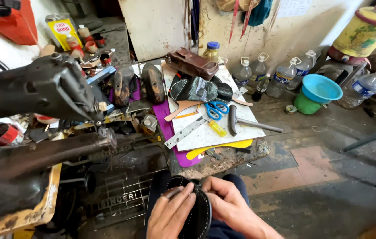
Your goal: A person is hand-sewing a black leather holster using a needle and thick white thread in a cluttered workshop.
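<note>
**Both hands pinch a stitched black leather piece over the lap**

The left hand (170, 212) and the right hand (230, 208) hold a curved black leather piece (196, 212) between them, low over the person's knees. The left fingers (183, 194) lie closed along its near face and press it; the right fingers (216, 188) curl over its upper edge and grip it from the other side. A row of pale stitches runs along the rim just beside the right fingertips.

Beyond the fingers stands a low work board (223, 137) with blue-handled scissors (216, 109), a hammer (241, 121) and a metal ruler (187, 131). To the left of the left fingers rises an old black sewing machine (41, 110).

The grip sits on the edge alone, so I judge the leather could twist or slip down between the knees if either pinch loosens.
</note>
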